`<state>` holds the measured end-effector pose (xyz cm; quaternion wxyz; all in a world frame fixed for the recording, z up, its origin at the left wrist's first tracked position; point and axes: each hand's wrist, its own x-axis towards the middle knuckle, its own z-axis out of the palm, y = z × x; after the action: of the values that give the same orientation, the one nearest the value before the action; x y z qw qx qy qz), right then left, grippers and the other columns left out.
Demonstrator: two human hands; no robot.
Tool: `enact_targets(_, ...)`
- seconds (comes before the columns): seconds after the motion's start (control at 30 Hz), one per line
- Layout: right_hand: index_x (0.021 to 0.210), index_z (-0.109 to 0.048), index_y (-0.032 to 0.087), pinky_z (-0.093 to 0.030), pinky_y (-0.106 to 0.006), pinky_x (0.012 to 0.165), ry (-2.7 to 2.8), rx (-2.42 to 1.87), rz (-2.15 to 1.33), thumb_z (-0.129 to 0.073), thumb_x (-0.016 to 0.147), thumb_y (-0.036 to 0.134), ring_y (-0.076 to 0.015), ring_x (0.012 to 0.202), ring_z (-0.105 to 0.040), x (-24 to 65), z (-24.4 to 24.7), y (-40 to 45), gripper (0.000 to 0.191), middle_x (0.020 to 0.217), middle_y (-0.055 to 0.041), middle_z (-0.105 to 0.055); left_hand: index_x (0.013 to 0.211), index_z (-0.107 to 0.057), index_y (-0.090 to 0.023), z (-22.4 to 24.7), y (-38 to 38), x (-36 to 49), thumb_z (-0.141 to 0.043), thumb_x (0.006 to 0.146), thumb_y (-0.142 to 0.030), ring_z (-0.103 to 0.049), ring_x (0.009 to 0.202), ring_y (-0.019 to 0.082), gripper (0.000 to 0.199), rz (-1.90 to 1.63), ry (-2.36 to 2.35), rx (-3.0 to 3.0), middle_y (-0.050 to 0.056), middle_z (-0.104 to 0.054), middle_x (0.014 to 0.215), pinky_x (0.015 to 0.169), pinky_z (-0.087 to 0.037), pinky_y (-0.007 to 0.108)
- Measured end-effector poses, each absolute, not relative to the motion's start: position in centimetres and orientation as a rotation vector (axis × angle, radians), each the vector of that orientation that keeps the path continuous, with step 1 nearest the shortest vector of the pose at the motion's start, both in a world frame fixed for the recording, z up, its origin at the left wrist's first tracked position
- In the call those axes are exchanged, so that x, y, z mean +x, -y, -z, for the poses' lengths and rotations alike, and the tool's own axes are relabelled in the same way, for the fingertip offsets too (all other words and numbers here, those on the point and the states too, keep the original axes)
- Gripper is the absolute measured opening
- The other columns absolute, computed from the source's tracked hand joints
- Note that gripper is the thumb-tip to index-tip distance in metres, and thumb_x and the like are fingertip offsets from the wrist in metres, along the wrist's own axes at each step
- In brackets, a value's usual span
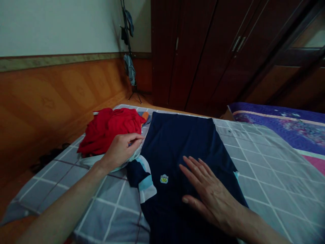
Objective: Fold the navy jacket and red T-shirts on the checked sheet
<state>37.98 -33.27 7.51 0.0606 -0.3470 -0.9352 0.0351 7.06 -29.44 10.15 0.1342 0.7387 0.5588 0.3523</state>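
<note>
A navy shirt (pixel 177 142) with a small badge lies spread on the grey checked bedsheet (pixel 264 162). Its sleeve, banded in light blue and white, rests at the left side. My right hand (pixel 208 193) is over the shirt, palm down, fingers stretched out, to the right of the badge. Near the shirt's left edge is my left hand (pixel 124 147), its fingers bent and drawn together; whether they hold anything is hidden. Beside that hand a heap of red cloth (pixel 109 127) lies on the bed, with white cloth under it.
Dark wooden wardrobes (pixel 193 51) stand behind the bed. A coat stand (pixel 129 44) with hanging clothes is in the back corner. At the right lies a purple patterned cover (pixel 284 122). Dark items (pixel 50 157) are on the floor at the left.
</note>
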Motion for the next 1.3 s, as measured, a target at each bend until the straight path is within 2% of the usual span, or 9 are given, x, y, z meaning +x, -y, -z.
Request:
enact_targets(0.13, 0.141, -0.039, 0.012, -0.025, -0.056, 0.109, 3.011, -0.934, -0.531, -0.031, 0.092, 0.058, -0.0325, 0.138, -0.020, 33.1, -8.8, 34.0, 0.068, 0.148, -0.0183, -0.028, 0.089, -0.070, -0.016, -7.3, 30.8, 5.5, -0.055, 0.085, -0.027, -0.063, 0.065, 0.013, 0.019, -0.972, -1.658, 2.034, 0.001, -0.071, 0.078, 0.059, -0.044, 0.020)
enact_targets(0.37, 0.144, -0.033, 0.016, -0.022, -0.052, 0.111, 2.930, -0.909, -0.793, -0.042, 0.091, 0.051, -0.0319, 0.140, -0.014, 30.0, -5.5, 34.9, 0.064, 0.151, -0.0161, -0.023, 0.089, -0.069, -0.019, -6.6, 31.1, 5.1, -0.057, 0.087, -0.031, -0.063, 0.076, 0.016, 0.018, -0.548, -1.653, 2.248, 0.003, -0.070, 0.086, 0.070, -0.042, 0.024)
enact_targets(0.47, 0.145, -0.030, 0.017, -0.019, -0.052, 0.112, 2.904, -0.835, -0.825, -0.045, 0.091, 0.048, -0.0310, 0.140, -0.012, 30.3, -4.4, 34.9, 0.064, 0.152, -0.0152, -0.020, 0.092, -0.068, -0.021, -6.9, 31.4, 4.4, -0.064, 0.080, -0.044, -0.063, 0.080, 0.019, 0.026, -0.311, -1.614, 2.258, 0.001, -0.069, 0.084, 0.070, -0.042, 0.026)
enact_targets(0.57, 0.145, -0.030, 0.020, -0.018, -0.054, 0.112, 2.898, -0.788, -0.894, -0.046, 0.090, 0.050, -0.0313, 0.140, -0.010, 30.6, -4.6, 34.6, 0.065, 0.152, -0.0138, -0.019, 0.105, -0.063, -0.022, -7.2, 31.9, 3.8, -0.075, 0.066, -0.046, -0.060, 0.094, 0.023, 0.047, -0.182, -1.481, 2.285, 0.003, -0.065, 0.102, 0.079, -0.042, 0.029)
enact_targets(0.7, 0.147, -0.022, 0.024, -0.013, -0.058, 0.111, 2.944, -0.654, -1.029, -0.044, 0.091, 0.051, -0.0307, 0.141, -0.009, 30.5, -5.5, 34.3, 0.066, 0.153, -0.0085, -0.017, 0.093, -0.062, -0.019, -7.7, 32.5, 2.8, -0.059, 0.077, -0.023, -0.058, 0.092, 0.021, 0.017, -0.265, -1.463, 2.230, 0.003, -0.062, 0.099, 0.082, -0.042, 0.030)
enact_targets(0.8, 0.148, -0.019, 0.025, -0.010, -0.056, 0.112, 2.964, -0.548, -1.130, -0.044, 0.092, 0.048, -0.0284, 0.141, -0.010, 30.4, -6.1, 34.2, 0.065, 0.153, -0.0061, -0.017, 0.094, -0.059, -0.019, -8.1, 32.7, 1.6, -0.052, 0.076, -0.016, -0.059, 0.091, 0.018, 0.019, -0.471, -1.476, 2.025, 0.002, -0.063, 0.099, 0.081, -0.044, 0.028)
enact_targets(1.07, 0.146, -0.028, 0.023, -0.008, -0.054, 0.113, 2.995, -0.520, -1.185, -0.044, 0.094, 0.041, -0.0272, 0.141, -0.010, 30.0, -7.0, 34.2, 0.057, 0.152, -0.0074, -0.020, 0.084, -0.056, -0.017, -8.2, 32.4, 0.8, -0.052, 0.084, -0.037, -0.054, 0.062, 0.013, 0.020, -0.464, -1.631, 1.823, -0.003, -0.057, 0.068, 0.054, -0.038, 0.021)
enact_targets(1.2, 0.145, -0.031, 0.023, -0.008, -0.053, 0.114, 2.997, -0.522, -1.189, -0.045, 0.093, 0.042, -0.0277, 0.140, -0.013, 30.0, -7.2, 34.2, 0.057, 0.151, -0.0082, -0.024, 0.105, -0.057, -0.018, -8.4, 32.4, 1.9, -0.056, 0.082, -0.043, -0.054, 0.060, 0.013, 0.034, -0.345, -1.543, 1.830, -0.004, -0.057, 0.067, 0.053, -0.037, 0.021)
enact_targets(1.3, 0.145, -0.031, 0.024, -0.010, -0.053, 0.114, 2.974, -0.509, -1.185, -0.046, 0.093, 0.041, -0.0278, 0.140, -0.013, 30.0, -7.1, 34.2, 0.057, 0.151, -0.0074, -0.025, 0.100, -0.057, -0.019, -8.4, 32.4, 3.1, -0.064, 0.075, -0.035, -0.053, 0.067, 0.014, 0.030, -0.339, -1.455, 1.925, -0.003, -0.056, 0.074, 0.058, -0.038, 0.021)
